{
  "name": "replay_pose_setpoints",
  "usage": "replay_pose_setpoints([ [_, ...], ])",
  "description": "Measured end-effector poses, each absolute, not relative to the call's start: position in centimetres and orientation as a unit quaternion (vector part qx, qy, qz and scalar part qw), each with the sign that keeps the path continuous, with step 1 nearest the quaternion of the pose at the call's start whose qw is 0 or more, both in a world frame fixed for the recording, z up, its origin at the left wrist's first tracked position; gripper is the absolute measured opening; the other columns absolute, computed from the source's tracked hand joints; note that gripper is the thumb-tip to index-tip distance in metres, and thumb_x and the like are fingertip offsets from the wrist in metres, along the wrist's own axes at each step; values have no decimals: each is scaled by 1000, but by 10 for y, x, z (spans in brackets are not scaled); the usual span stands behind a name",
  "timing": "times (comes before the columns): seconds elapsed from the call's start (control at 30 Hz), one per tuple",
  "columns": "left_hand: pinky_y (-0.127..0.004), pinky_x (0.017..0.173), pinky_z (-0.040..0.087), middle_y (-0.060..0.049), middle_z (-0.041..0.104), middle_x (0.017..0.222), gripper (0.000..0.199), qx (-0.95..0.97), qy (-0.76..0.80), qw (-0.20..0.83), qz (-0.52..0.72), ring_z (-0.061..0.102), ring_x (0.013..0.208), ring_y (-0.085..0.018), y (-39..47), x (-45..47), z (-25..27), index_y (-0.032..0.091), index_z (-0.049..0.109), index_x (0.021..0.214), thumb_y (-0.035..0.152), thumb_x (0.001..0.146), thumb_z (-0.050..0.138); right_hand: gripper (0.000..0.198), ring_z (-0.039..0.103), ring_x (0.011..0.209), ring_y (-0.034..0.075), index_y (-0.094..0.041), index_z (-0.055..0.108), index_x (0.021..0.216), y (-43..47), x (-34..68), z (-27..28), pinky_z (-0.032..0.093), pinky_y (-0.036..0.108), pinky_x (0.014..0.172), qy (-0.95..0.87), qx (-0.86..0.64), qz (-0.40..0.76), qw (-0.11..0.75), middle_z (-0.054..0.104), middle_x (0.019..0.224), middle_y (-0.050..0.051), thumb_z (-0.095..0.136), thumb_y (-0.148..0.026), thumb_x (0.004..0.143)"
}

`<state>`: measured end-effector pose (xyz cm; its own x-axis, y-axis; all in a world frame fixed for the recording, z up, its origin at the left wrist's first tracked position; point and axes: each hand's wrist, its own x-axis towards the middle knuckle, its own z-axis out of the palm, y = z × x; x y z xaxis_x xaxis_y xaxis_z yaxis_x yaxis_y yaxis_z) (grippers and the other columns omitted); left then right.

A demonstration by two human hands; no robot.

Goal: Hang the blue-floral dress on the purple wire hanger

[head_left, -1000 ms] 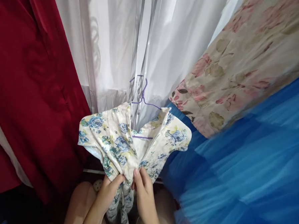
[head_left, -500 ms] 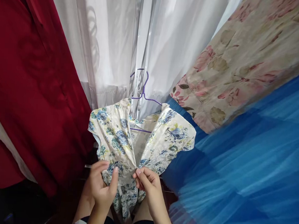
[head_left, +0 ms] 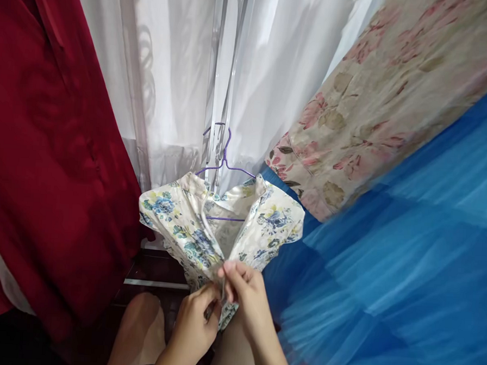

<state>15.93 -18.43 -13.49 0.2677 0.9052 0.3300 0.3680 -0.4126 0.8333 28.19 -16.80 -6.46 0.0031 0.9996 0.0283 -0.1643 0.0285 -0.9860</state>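
Observation:
A white short-sleeved dress (head_left: 195,240) with blue flowers and green leaves hangs in front of me on a purple wire hanger (head_left: 225,163). Its V-shaped neckline lies open, with the hanger's lower bar across it. At the bottom of the V, my right hand (head_left: 244,286) pinches the front edge between thumb and fingers. My left hand (head_left: 199,317) is closed on the dress front just below and to the left, its fingertips bent inward. Exactly what lies between the fingertips is hidden, and the lower dress is largely behind my hands.
White curtains (head_left: 170,91) hang behind, with clear straps (head_left: 217,67) down the middle. Deep red cloth (head_left: 65,157) is at left. A beige floral garment (head_left: 345,117) and a blue tulle skirt (head_left: 386,255) fill the right. My knee (head_left: 140,319) shows below, above a dark floor.
My left hand has gone from open beside the dress to closed on its front, near my right hand. The dress has shifted slightly left in view. My right hand keeps its pinch.

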Motion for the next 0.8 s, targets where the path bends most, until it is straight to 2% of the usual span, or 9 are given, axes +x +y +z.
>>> replay_pose_setpoints([
  [0.1, -29, 61, 34, -5, 67, 84, 15, 774, 460, 270, 341, 61, 71, -21, -192, 157, -115, 24, 55, 82, 12, 87, 47, 41, 33, 37, 8, -14, 68, 69, -138, 285, -9, 23, 23, 43, -518, -439, 489, 548, 49, 39, -4, 66, -52, 83],
  [0.23, -31, 61, 29, -4, 67, 86, 17, 813, 466, 218, 272, 62, 74, -21, -199, 153, -105, 24, 54, 83, 8, 84, 47, 38, 38, 42, 8, -16, 63, 59, -108, 282, 54, 29, 23, 46, -563, -397, 437, 579, 51, 42, -3, 67, -45, 83],
  [0.33, -29, 62, 32, -3, 66, 82, 17, 817, 467, 214, 262, 61, 72, -19, -197, 147, -114, 22, 55, 81, 7, 83, 48, 38, 41, 43, 8, -16, 62, 58, -110, 275, 68, 30, 22, 46, -573, -379, 412, 598, 54, 45, -2, 65, -42, 85],
  [0.43, -26, 65, 39, -1, 66, 80, 12, 797, 461, 250, 300, 62, 73, -17, -181, 135, -114, 21, 59, 82, 10, 84, 54, 33, 39, 41, 8, -15, 67, 71, -120, 269, 56, 29, 22, 46, -577, -359, 418, 603, 51, 44, -4, 62, -43, 89],
  [0.53, -24, 73, 45, -1, 68, 87, 18, 752, 437, 242, 431, 64, 79, -15, -155, 120, -79, 22, 63, 108, 20, 93, 55, 32, 41, 42, 8, -15, 68, 76, -125, 268, 39, 30, 22, 47, -579, -349, 426, 601, 50, 44, -5, 60, -43, 91],
  [0.6, -24, 71, 46, 0, 67, 86, 32, 719, 410, 188, 529, 61, 75, -13, -139, 112, -40, 24, 55, 130, 25, 98, 50, 33, 41, 41, 8, -15, 67, 74, -128, 270, 35, 29, 22, 47, -586, -354, 425, 592, 50, 44, -5, 60, -42, 91],
  [0.67, -24, 72, 46, 0, 66, 89, 40, 730, 374, 121, 559, 58, 72, -12, -126, 109, -1, 25, 50, 139, 26, 99, 51, 33, 40, 41, 8, -15, 66, 74, -131, 271, 37, 29, 22, 46, -599, -353, 420, 583, 50, 44, -5, 59, -42, 92],
  [0.73, -24, 76, 46, -1, 66, 94, 30, 767, 334, 71, 544, 58, 77, -12, -119, 113, 29, 25, 60, 128, 25, 99, 53, 33, 41, 42, 9, -15, 66, 75, -135, 273, 41, 29, 22, 46, -616, -351, 408, 575, 51, 46, -5, 58, -43, 93],
  [0.8, -24, 78, 46, -2, 67, 94, 17, 789, 300, 39, 535, 60, 82, -13, -116, 121, 45, 22, 67, 109, 23, 98, 54, 33, 42, 43, 10, -16, 65, 77, -134, 274, 41, 30, 23, 47, -632, -360, 379, 572, 51, 47, -5, 56, -43, 94],
])
